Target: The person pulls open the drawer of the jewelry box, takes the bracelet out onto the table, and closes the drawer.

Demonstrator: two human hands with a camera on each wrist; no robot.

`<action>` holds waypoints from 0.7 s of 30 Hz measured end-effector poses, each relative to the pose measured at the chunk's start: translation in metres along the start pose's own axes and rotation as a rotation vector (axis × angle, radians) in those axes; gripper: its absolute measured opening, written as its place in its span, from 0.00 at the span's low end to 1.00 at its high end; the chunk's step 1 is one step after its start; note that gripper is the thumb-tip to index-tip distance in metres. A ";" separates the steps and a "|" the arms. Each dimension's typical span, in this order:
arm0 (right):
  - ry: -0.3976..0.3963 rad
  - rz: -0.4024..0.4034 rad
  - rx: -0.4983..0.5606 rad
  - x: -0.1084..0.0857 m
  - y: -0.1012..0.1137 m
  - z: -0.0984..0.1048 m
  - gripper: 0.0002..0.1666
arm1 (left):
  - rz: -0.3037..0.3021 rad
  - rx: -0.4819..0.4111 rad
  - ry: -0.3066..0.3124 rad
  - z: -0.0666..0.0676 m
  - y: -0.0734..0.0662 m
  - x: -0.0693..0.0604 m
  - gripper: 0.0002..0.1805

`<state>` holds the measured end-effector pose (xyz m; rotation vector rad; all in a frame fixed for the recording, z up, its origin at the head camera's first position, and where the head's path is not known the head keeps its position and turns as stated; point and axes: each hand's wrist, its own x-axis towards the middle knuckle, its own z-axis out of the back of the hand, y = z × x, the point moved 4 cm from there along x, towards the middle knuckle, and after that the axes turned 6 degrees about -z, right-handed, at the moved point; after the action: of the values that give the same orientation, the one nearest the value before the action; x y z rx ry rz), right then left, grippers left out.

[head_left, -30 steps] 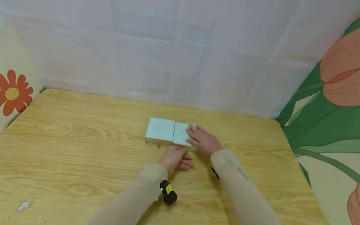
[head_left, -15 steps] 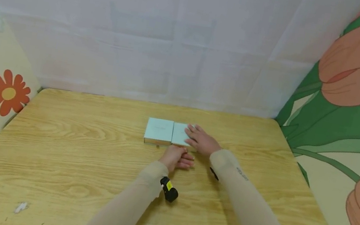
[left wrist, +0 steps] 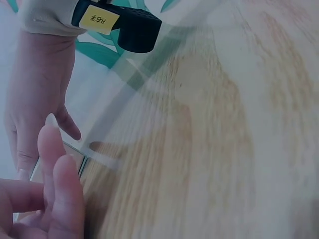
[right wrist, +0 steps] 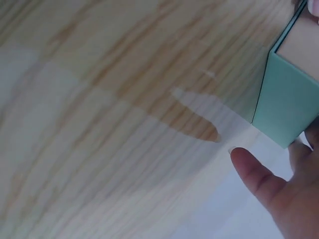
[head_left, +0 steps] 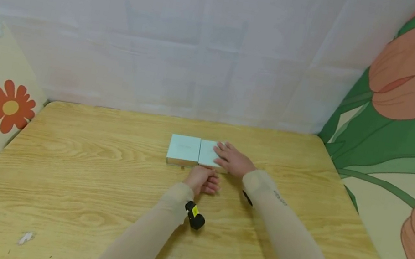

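Two pale mint-blue boxes lie side by side on the table, a left box (head_left: 184, 148) and a right box (head_left: 207, 153), their brownish sides facing the person. My right hand (head_left: 236, 161) lies with extended fingers over the top of the right box, covering part of it. In the right wrist view its thumb (right wrist: 256, 177) is held away from the box's green side (right wrist: 286, 97). Just in front of the boxes is my left hand (head_left: 202, 180), fingers loosely bent, nothing visible in its grasp. Whether it touches a box cannot be told.
The wood-grain table (head_left: 88, 192) has a pale worn patch (head_left: 26, 238) at front left. A white cloth (head_left: 153, 59) hangs behind it, with flower-printed panels at both sides. A black wrist camera (head_left: 195, 216) sits on the left sleeve.
My left hand's fingers have drawn in slightly, bending a little more. The right hand stays on the right box, and both boxes keep their place.
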<state>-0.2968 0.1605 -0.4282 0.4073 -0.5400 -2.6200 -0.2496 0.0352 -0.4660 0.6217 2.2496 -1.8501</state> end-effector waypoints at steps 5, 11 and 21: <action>-0.010 0.010 0.005 -0.001 0.000 0.000 0.40 | 0.005 -0.005 -0.015 0.001 0.001 -0.003 0.11; -0.003 -0.022 -0.024 0.001 0.000 -0.001 0.35 | 0.007 0.012 -0.014 0.002 0.000 -0.003 0.10; -0.001 -0.016 -0.016 0.000 0.002 0.000 0.36 | 0.009 0.027 -0.010 0.002 0.000 -0.006 0.10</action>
<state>-0.2965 0.1589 -0.4274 0.4071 -0.5182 -2.6384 -0.2446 0.0317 -0.4638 0.6244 2.2150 -1.8786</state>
